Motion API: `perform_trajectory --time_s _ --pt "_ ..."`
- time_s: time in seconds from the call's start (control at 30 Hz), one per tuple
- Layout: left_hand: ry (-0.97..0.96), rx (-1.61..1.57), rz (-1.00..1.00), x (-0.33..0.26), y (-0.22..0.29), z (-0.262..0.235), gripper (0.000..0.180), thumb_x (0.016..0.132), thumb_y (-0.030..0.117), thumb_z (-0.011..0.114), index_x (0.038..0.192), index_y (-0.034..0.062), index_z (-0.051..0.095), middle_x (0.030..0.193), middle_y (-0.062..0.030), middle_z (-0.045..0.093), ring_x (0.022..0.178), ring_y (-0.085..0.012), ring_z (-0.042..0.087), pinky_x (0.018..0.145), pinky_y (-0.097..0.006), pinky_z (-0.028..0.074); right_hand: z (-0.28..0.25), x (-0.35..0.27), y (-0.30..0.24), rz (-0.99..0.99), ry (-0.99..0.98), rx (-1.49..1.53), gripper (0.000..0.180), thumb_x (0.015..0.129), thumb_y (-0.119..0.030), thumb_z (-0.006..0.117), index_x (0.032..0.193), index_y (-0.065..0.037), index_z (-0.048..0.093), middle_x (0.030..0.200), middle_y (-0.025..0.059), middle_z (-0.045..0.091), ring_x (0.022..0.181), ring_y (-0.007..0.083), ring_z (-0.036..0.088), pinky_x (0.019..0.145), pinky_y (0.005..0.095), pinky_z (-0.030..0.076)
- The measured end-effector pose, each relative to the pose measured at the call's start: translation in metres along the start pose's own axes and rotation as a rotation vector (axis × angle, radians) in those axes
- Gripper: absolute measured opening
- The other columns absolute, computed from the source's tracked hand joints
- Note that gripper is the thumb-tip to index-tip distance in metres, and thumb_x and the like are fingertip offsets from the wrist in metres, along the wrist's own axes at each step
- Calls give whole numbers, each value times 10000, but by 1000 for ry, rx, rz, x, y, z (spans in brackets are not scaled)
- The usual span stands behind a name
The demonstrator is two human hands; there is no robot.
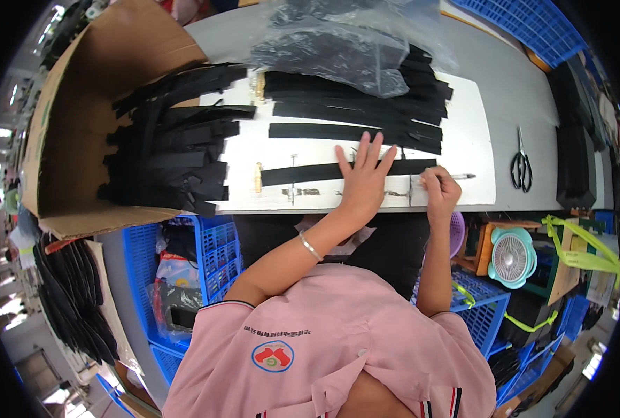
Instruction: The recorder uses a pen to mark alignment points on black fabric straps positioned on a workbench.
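Note:
My left hand (364, 182) lies flat with its fingers spread, pressing across a black fabric strip (296, 174) on the white board (474, 139). At the strip's right end, my right hand (440, 191) is closed around a pen (467, 176), whose slim shaft sticks out to the right. The pen's writing tip is hidden by my fingers. Just beyond my left fingertips lies a second black strip (310, 131), parallel to the first. Dark marks and thin lines show on the board near its front edge.
Black strips (177, 164) pile up at left, partly in a cardboard box (63, 132). More strips (352, 97) lie at the board's far side under a clear plastic bag (331, 49). Black-handled scissors (522, 167) rest at right. Blue crates (219, 254) and a small fan (512, 258) are below.

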State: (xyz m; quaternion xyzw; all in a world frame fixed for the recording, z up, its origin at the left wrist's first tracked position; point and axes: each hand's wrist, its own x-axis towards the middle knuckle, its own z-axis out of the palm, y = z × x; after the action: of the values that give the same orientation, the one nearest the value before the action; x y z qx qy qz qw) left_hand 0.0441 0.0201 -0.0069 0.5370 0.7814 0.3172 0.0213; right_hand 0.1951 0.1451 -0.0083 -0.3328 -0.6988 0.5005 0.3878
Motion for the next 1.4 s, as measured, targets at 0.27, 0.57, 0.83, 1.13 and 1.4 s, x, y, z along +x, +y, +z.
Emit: perform_trajectory --time_s 0.27,0.57,0.83,1.13,1.4 --pt "79 -82 -26 80 -49 5 434 971 105 644 1400 67 587 1548 -180 468 1504 -343 357 1189 -729 53 8 5 3 48 14 93 140 1000 -82 660 945 32 719 830 38 704 713 66 606 662 215 484" --pt "319 43 -157 -42 -122 -104 544 818 -85 515 1303 106 671 1447 -131 576 1488 -383 380 1237 -637 114 7 5 0 68 35 -17 132 1000 -102 680 964 16 728 800 27 710 729 61 631 687 206 500" --pt "435 483 -389 -104 -241 -212 258 945 142 683 1198 118 723 1394 -97 641 1400 -337 506 1224 -568 238 15 7 5 23 47 26 117 987 -96 697 951 13 724 770 14 705 709 51 621 657 211 487" --pt "177 -32 -81 -26 -124 -137 202 966 108 678 1155 70 741 1018 -110 722 981 -284 684 859 -365 534 18 8 -10 45 111 53 143 977 -71 710 1103 -5 726 782 18 693 692 54 624 619 209 472" --pt "-28 -337 19 9 -19 -35 356 845 98 779 1192 61 709 1071 -125 697 981 -330 665 835 -399 545 44 -34 -32 -549 125 -538 295 877 -72 748 1169 -105 719 1000 57 759 905 249 719 782 371 539"
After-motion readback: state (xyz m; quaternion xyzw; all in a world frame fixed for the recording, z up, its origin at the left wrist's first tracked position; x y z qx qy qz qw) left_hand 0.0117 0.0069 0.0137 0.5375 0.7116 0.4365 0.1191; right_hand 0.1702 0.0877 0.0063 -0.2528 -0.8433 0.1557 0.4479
